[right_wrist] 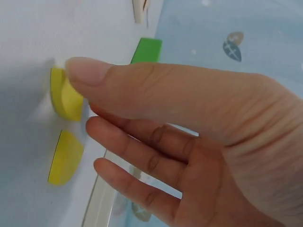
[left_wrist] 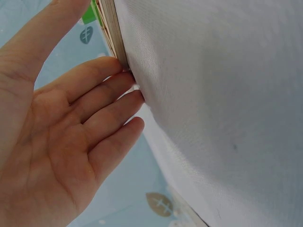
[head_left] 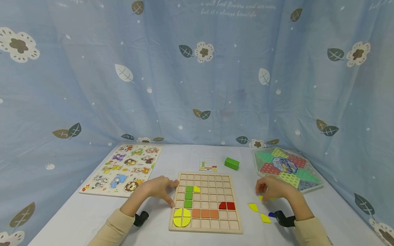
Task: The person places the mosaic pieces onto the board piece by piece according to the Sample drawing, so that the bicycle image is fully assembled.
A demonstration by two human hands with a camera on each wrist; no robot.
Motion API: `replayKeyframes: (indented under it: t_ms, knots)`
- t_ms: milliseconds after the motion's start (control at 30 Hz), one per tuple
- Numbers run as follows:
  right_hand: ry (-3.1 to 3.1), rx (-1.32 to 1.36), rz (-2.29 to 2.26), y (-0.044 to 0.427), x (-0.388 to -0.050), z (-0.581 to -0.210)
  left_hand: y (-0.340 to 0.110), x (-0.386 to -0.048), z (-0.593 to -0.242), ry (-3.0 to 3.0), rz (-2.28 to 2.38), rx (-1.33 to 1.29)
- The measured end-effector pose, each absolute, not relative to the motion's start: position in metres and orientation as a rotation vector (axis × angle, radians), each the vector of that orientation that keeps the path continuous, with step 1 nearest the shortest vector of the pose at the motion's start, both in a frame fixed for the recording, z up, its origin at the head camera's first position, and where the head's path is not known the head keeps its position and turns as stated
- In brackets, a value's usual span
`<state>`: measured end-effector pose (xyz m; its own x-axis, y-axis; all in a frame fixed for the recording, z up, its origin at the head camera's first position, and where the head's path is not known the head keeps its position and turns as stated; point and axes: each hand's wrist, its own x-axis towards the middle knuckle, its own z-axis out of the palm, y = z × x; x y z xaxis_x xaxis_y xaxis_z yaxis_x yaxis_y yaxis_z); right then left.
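Note:
A wooden grid board (head_left: 205,229) lies flat in the middle of the table. My left hand (head_left: 160,188) rests at its left edge, thumb and fingers spread; in the left wrist view its fingertips (left_wrist: 124,78) touch that edge. On the board sit a yellow circle of quarter pieces (head_left: 182,217), green squares (head_left: 188,196), orange squares (head_left: 205,214), red pieces (head_left: 227,206) and a yellow quarter piece (head_left: 196,189). My right hand (head_left: 272,188) hovers low over yellow pieces right of the board. Its thumb overlaps one yellow piece (right_wrist: 71,101), fingers loosely bent; contact is unclear.
Yellow quarter pieces (head_left: 253,207) and a partly covered blue piece (head_left: 271,215) lie near the right wrist. Behind the board are a pattern card (head_left: 208,164) and a green block (head_left: 232,163). An animal puzzle (head_left: 123,167) lies left, a star-patterned game box (head_left: 287,167) right.

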<state>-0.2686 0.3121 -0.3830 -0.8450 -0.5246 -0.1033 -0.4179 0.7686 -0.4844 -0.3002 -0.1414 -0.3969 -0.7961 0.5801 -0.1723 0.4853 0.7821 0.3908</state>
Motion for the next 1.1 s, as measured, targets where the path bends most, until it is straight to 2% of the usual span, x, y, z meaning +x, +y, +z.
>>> replayKeyframes:
  t_ms: [467, 900, 1100]
  knots:
    - [2.66, -0.625, -0.763, 0.317, -0.273, -0.393, -0.142, -0.3, -0.395, 2.69, 0.472, 0.853]
    - [2.705, -0.658, -0.746, 0.314, -0.275, -0.395, -0.142, -0.3, -0.397, 2.685, 0.49, 0.84]
    - [2.679, -0.76, -0.778, 0.315, -0.276, -0.394, -0.142, -0.3, -0.397, 2.683, 0.489, 0.844]
